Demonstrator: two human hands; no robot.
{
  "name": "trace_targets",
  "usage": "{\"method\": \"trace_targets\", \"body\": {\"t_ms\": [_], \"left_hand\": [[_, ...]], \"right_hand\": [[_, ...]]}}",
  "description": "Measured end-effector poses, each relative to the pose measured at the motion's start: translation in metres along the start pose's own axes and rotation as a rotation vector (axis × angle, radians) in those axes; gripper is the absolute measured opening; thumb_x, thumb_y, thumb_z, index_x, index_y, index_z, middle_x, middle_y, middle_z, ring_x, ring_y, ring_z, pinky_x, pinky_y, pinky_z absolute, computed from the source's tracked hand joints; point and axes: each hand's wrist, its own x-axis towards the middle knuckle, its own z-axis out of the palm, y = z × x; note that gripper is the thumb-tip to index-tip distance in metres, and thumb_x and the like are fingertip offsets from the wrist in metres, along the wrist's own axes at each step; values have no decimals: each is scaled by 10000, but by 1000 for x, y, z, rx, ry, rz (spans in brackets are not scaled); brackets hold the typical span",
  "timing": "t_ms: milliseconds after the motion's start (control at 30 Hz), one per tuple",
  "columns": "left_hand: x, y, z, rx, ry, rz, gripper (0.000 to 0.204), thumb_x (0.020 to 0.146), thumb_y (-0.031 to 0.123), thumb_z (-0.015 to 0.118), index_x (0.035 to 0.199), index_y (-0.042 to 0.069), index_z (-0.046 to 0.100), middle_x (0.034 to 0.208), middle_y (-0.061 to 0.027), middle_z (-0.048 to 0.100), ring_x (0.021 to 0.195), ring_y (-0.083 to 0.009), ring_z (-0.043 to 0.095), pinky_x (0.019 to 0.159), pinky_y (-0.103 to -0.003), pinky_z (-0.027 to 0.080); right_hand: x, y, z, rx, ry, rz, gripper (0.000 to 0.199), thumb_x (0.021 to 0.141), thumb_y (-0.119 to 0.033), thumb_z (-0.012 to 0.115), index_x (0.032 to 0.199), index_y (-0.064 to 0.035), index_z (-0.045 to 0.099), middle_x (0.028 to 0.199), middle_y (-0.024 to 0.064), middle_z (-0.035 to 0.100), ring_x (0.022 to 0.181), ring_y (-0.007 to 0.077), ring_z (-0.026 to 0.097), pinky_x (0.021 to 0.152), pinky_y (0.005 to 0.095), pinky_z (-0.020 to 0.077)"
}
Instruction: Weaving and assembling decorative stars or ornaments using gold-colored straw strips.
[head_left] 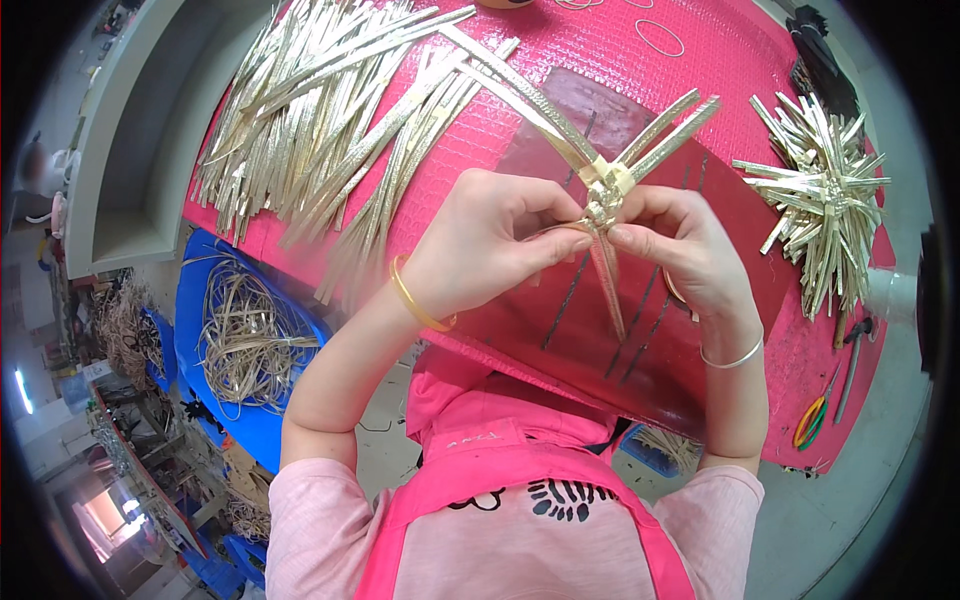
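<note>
Between my two hands is a small knot of braided gold strips (604, 190), held above a dark red mat. Two long strip ends reach up and left from it, and two shorter ones point up and right. A tapered end with a reddish-brown underside (608, 290) hangs below. My left hand (495, 245) pinches the knot's left side between thumb and fingers. From the other side, my right hand (690, 245) grips it with thumb and bent fingers. The fingertips partly cover the knot.
Loose gold strips (300, 130) lie heaped at the far left of the pink table. Finished-looking woven gold pieces (825, 195) are piled at the right, above scissors (812, 420). The dark red mat (690, 350) bears black lines. A blue bin (255, 420) holds tangled strips.
</note>
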Motion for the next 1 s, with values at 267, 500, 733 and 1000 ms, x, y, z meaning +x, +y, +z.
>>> {"method": "trace_targets", "body": {"t_ms": [267,500,733,1000], "left_hand": [[4,-15,20,723,431,616,76,671,40,568,707,41,501,583,-87,474,488,-247,501,417,-330,397],[3,-16,22,801,537,618,112,656,-18,593,746,14,535,584,-93,512,462,-205,505,413,-290,385],[4,-8,14,625,442,494,82,681,67,563,682,8,507,557,-104,489,478,-209,513,429,-323,392],[-2,6,-6,-200,79,-141,144,735,36,533,818,-77,564,602,-77,575,516,-114,537,502,-233,443]], "right_hand": [[8,2,0,0,85,126,197,708,-88,618,855,27,556,752,76,586,644,128,573,594,227,471],[8,4,16,209,177,27,137,716,-69,607,814,8,551,765,80,588,647,128,580,595,226,468],[10,11,16,248,123,67,202,708,-73,615,871,28,554,785,68,590,692,116,568,627,222,454],[7,28,25,50,267,-215,131,705,-41,613,816,25,591,758,47,595,697,75,541,647,193,426]]}}
